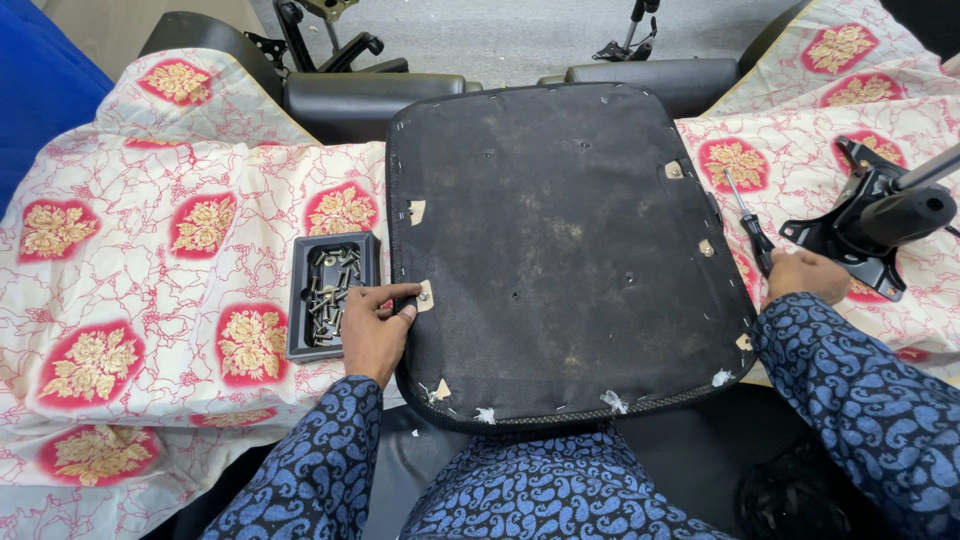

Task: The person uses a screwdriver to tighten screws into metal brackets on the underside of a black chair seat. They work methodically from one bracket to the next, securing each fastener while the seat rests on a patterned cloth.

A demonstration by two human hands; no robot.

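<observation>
Head view is looking straight down on an upturned chair seat base (565, 250), a broad black panel with stapled fabric edges and scuffed, dusty patches, lying across the person's lap and reaching onto the flowered cloth (150, 250) on both sides. The left hand (378, 325) is resting at the panel's left edge, its fingers curled around the rim with the thumb and forefinger pinching at a small tan tab (426, 295) there; whether a screw is between the fingertips I cannot tell. Just beside that hand, touching nothing but the cloth, a shallow black tray (300, 300) is sitting with a heap of dark screws (333, 290) inside. The right hand (805, 275) is lying past the panel's right edge, clenched around the black handle of a screwdriver (752, 222), whose thin shaft is pointing away from the person. Near it, further right, a black metal chair mechanism (850, 215) with a gas cylinder (915, 200) is lying tilted on the cloth. Both sleeves are showing a blue paisley print. Beyond the panel, black padded chair parts (370, 100) are lying side by side against a grey floor.
</observation>
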